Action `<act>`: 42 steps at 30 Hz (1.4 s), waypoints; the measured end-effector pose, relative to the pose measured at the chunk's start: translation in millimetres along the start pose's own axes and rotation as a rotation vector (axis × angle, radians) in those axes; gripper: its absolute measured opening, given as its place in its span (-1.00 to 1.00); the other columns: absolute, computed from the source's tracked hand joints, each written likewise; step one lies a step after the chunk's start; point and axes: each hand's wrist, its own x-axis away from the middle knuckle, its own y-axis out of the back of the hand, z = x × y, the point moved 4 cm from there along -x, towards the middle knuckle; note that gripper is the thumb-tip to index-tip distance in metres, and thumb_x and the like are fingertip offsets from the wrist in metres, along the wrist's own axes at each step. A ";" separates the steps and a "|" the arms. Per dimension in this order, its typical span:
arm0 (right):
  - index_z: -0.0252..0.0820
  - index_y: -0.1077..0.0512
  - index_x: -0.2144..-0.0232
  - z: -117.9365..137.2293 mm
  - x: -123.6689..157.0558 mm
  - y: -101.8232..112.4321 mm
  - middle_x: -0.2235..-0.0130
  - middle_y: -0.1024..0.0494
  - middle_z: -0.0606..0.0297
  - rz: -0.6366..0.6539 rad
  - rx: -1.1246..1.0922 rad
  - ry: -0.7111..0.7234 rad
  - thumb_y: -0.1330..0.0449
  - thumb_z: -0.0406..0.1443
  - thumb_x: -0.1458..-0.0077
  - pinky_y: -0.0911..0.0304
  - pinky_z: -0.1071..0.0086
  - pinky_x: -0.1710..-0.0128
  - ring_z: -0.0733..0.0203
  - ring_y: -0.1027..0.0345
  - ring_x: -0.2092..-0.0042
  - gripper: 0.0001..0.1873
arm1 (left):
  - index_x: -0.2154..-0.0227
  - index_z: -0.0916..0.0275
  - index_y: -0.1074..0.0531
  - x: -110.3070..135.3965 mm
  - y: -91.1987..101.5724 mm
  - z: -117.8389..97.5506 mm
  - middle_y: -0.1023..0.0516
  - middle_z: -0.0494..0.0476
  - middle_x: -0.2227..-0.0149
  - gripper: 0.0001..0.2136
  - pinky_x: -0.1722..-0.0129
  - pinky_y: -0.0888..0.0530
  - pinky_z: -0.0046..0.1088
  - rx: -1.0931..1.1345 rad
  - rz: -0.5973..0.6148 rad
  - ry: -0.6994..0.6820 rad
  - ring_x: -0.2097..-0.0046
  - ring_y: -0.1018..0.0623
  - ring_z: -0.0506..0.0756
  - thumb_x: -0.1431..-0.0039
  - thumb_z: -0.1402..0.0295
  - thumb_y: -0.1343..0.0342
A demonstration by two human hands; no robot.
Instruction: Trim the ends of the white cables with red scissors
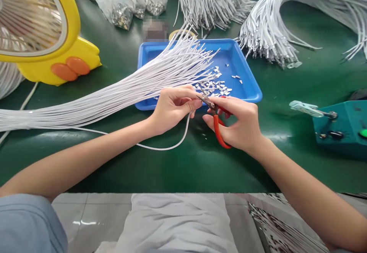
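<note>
My left hand is closed in a pinch on the end of a single white cord that loops down over the green table. My right hand grips red-handled scissors, whose blades meet the cord end at my left fingertips. Just behind both hands sits a blue tray holding several small metal clips. A thick bundle of white cords lies across the table from the left, its ends resting in the tray.
A yellow duck-shaped fan stands at the back left. Clear bags of metal parts and more white cord bundles lie at the back. A teal device with a lever sits at the right.
</note>
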 end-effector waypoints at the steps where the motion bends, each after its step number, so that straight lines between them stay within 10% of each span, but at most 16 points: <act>1: 0.04 -0.54 0.18 0.0 0.0 0.1 0.39 -0.61 0.33 -0.001 0.003 0.001 -0.34 -0.29 0.07 -0.32 0.29 0.46 0.19 -0.41 0.46 -0.68 | 0.38 0.23 -0.65 -0.1 0.3 0.5 -0.47 0.06 0.46 -0.88 0.60 -0.45 -0.58 -0.008 0.006 0.002 0.57 -0.48 -0.09 -0.03 0.32 -0.34; 21: -0.11 -0.56 0.21 1.6 2.3 -0.9 0.53 -0.45 0.38 0.034 0.031 -0.055 -0.33 -0.23 -0.01 -0.21 0.40 0.54 0.35 -0.21 0.56 -0.75 | 0.40 0.30 -0.62 -0.7 -1.7 2.7 -0.45 0.04 0.50 -0.88 0.56 -0.41 -0.57 -0.047 0.134 0.005 0.57 -0.46 -0.09 -0.09 0.34 -0.29; 27: -0.16 -0.57 0.27 -8.6 -1.2 4.7 0.59 -0.40 0.41 0.027 0.064 -0.234 -0.34 -0.22 0.01 -0.14 0.40 0.56 0.37 -0.16 0.59 -0.77 | 0.45 0.34 -0.54 -4.2 7.9 6.7 -0.46 0.00 0.56 -0.86 0.56 -0.32 -0.67 0.075 -0.001 0.100 0.55 -0.46 -0.13 -0.15 0.37 -0.25; 42: -0.04 -0.48 0.25 -0.8 -4.3 8.3 0.35 -0.56 0.40 -0.155 -0.542 -0.330 -0.34 -0.42 0.07 -0.42 0.40 0.39 0.28 -0.52 0.32 -0.71 | 0.47 0.36 -0.60 -0.3 -4.8 2.1 -0.51 0.04 0.51 -0.91 0.60 -0.45 -0.63 -0.001 0.167 0.011 0.57 -0.49 -0.09 0.04 0.44 -0.37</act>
